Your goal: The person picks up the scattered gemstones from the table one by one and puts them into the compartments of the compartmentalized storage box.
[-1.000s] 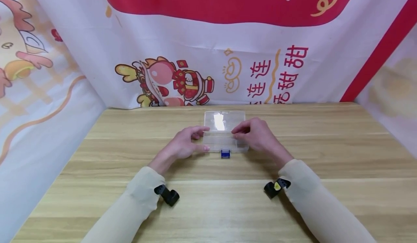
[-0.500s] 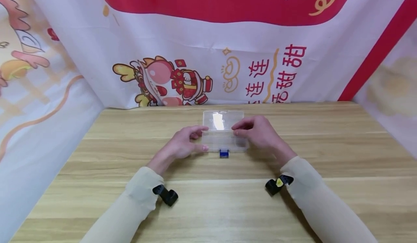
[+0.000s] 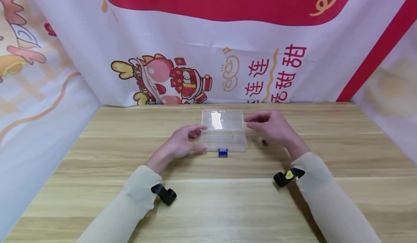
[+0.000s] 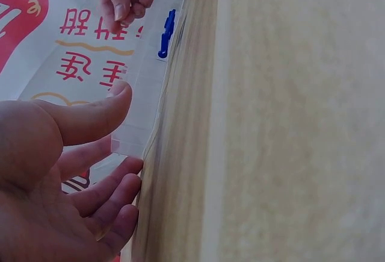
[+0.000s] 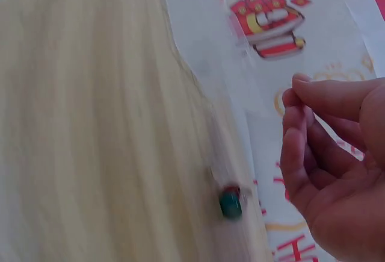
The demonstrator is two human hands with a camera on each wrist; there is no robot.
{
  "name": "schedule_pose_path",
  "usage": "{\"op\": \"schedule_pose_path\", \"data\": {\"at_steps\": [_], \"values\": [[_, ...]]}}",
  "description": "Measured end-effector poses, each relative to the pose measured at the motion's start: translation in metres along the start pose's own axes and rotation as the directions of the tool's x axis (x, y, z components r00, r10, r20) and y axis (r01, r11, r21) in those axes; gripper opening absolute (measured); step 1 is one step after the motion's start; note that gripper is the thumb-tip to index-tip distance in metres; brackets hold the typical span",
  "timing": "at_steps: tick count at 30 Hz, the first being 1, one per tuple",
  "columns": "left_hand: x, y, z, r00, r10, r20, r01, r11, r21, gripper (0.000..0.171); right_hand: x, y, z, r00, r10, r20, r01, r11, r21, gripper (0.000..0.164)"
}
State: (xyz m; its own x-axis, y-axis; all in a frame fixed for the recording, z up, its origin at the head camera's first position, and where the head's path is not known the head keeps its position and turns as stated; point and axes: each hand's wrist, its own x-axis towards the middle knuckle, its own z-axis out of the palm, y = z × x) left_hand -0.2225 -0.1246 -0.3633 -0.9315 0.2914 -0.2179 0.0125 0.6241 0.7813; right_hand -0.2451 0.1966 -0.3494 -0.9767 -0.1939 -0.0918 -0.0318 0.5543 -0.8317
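A clear plastic box (image 3: 221, 138) with a blue latch (image 3: 223, 152) lies on the table, its transparent lid (image 3: 222, 119) raised at the back. My left hand (image 3: 182, 140) holds the box's left end, thumb at the front corner and index finger near the hinge. Just right of the box, my right hand (image 3: 272, 124) is raised, thumb and index tips together; I see nothing between them. Below that hand small pieces lie on the wood, among them a rounded green piece (image 5: 230, 205) with something red beside it, blurred in the right wrist view.
The wooden table (image 3: 208, 206) runs up to a printed white and red cloth (image 3: 195, 36) at the back, with more cloth on both sides. Each sleeve carries a black wrist camera, one left (image 3: 164, 194) and one right (image 3: 288, 177).
My right hand has moved off the box's right part, to the right and slightly back, uncovering that compartment and the small pieces. My left hand stays at the left end.
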Motion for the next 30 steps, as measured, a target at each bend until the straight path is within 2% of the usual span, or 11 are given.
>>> {"op": "schedule_pose_path", "data": {"at_steps": [8, 14, 25, 30], "values": [[-0.001, 0.002, -0.001, 1.000, -0.001, 0.005, 0.001, 1.000, -0.005, 0.067, -0.002, 0.024, -0.027, 0.997, 0.071, 0.037, -0.070, 0.997, -0.017, 0.030], [0.001, 0.001, 0.001, 1.000, 0.000, 0.009, 0.000, 1.000, -0.001, 0.067, -0.001, 0.038, -0.033, 0.992, 0.110, 0.063, -0.107, 0.993, -0.050, 0.031], [0.002, 0.000, 0.000, 1.000, -0.006, 0.007, 0.006, 1.000, 0.007, 0.067, 0.004, 0.046, -0.030, 0.992, 0.055, 0.111, -0.040, 0.991, -0.128, 0.028], [0.001, 0.000, 0.000, 1.000, -0.003, 0.005, 0.003, 1.000, 0.003, 0.067, 0.006, 0.045, -0.030, 0.992, 0.059, 0.115, -0.041, 0.987, -0.152, 0.028]]}}
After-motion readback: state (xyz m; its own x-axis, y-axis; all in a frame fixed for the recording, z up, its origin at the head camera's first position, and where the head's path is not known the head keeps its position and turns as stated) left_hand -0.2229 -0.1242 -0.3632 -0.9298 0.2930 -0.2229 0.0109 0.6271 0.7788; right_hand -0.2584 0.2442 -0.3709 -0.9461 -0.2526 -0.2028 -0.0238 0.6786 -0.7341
